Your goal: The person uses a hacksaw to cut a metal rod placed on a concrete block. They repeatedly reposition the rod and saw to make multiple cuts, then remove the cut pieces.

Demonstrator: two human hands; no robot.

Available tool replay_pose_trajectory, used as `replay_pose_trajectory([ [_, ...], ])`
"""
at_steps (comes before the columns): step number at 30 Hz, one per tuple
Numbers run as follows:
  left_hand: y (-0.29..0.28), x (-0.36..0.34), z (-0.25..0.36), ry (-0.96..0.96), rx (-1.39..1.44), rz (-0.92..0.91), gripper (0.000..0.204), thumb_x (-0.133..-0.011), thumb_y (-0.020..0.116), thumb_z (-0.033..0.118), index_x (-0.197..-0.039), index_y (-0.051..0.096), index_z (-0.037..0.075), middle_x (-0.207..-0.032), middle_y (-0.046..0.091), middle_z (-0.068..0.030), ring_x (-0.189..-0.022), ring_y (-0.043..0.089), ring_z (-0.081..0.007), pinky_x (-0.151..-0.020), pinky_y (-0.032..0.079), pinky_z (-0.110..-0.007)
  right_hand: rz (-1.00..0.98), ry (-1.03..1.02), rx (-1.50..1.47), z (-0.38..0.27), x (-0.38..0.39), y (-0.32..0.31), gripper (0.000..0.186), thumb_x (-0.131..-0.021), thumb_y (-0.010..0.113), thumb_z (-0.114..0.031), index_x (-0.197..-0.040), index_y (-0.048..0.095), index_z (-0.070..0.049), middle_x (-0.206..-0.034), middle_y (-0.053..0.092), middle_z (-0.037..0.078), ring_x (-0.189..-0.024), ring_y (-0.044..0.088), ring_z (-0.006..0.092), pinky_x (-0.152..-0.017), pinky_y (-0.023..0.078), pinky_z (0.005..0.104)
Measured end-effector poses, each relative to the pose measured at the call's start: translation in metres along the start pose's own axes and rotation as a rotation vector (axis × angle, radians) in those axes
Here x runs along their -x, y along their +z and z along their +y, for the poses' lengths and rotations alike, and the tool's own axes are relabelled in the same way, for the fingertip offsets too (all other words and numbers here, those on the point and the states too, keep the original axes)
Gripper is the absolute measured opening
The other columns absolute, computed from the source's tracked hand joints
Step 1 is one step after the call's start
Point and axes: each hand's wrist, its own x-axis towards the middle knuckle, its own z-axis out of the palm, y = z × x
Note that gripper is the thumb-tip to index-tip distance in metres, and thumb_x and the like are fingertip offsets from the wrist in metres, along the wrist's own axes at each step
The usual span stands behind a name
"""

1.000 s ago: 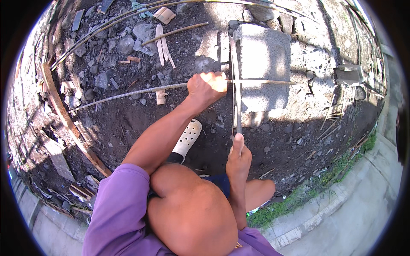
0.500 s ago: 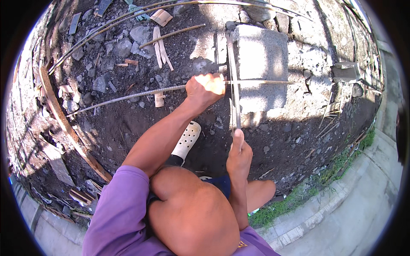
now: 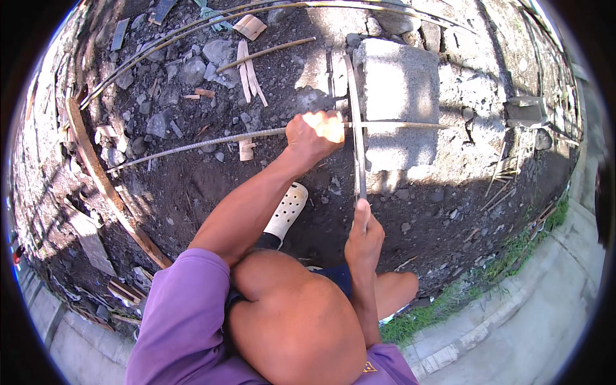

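My left hand point(image 3: 316, 136) is closed in a fist around a long, ribbed steel rebar point(image 3: 205, 142). The rebar lies crosswise, its right end passing over a rough grey concrete block point(image 3: 401, 96). In my right hand point(image 3: 364, 240) is the near end of what looks like a hacksaw point(image 3: 356, 122), its long, narrow metal frame pointing away from me. It crosses the rebar just right of my left fist, by the block's left edge. The blade's contact with the rebar is hard to make out from above.
A rough wooden strip point(image 3: 106, 186) lies on the left. Long thin rods point(image 3: 192, 27) curve across the far side. Stones and wood scraps point(image 3: 249, 72) litter the dark soil. A hollow grey block point(image 3: 526, 111) sits at right. Grass point(image 3: 436, 311) borders a concrete path point(image 3: 513, 340) at lower right.
The whole view has shifted slightly, so things sit a little further right. My right hand and the hacksaw have come very slightly nearer to me. My left hand keeps its hold on the rebar.
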Motion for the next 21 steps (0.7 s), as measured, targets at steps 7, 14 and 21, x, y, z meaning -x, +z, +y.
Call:
replay_pose_trajectory([
  [7, -0.004, -0.004, -0.001, 0.067, -0.018, 0.026, 0.016, -0.084, 0.065, 0.026, -0.078, 0.071, 0.013, -0.068, 0.072, -0.0135, -0.058, 0.073, -0.0307, -0.051, 0.059, -0.045, 0.033, -0.143, -0.11, 0.009, -0.018, 0.013, 0.055, -0.111, 0.053, -0.04, -0.085, 0.058, 0.008, -0.067, 0.048, 0.026, -0.062, 0.039, 0.0309, -0.062, 0.042, 0.0464],
  [14, 0.002, -0.001, 0.001, -0.028, 0.014, -0.046, 0.016, -0.082, 0.066, 0.025, -0.077, 0.071, 0.01, -0.066, 0.071, -0.0144, -0.058, 0.073, -0.0336, -0.05, 0.058, -0.046, -0.048, 0.218, 0.014, 0.009, 0.02, -0.013, 0.057, -0.111, 0.051, -0.044, -0.084, 0.058, 0.007, -0.065, 0.042, 0.02, -0.062, 0.038, 0.0223, -0.059, 0.039, 0.0467],
  [21, -0.006, -0.004, -0.003, 0.111, 0.023, 0.059, 0.014, -0.081, 0.067, 0.023, -0.073, 0.068, 0.011, -0.062, 0.067, -0.0113, -0.055, 0.071, -0.031, -0.048, 0.057, -0.046, 0.027, -0.071, 0.005, 0.018, -0.026, 0.018, 0.058, -0.111, 0.051, -0.043, -0.083, 0.055, 0.007, -0.064, 0.042, 0.019, -0.062, 0.035, 0.0253, -0.058, 0.038, 0.0455],
])
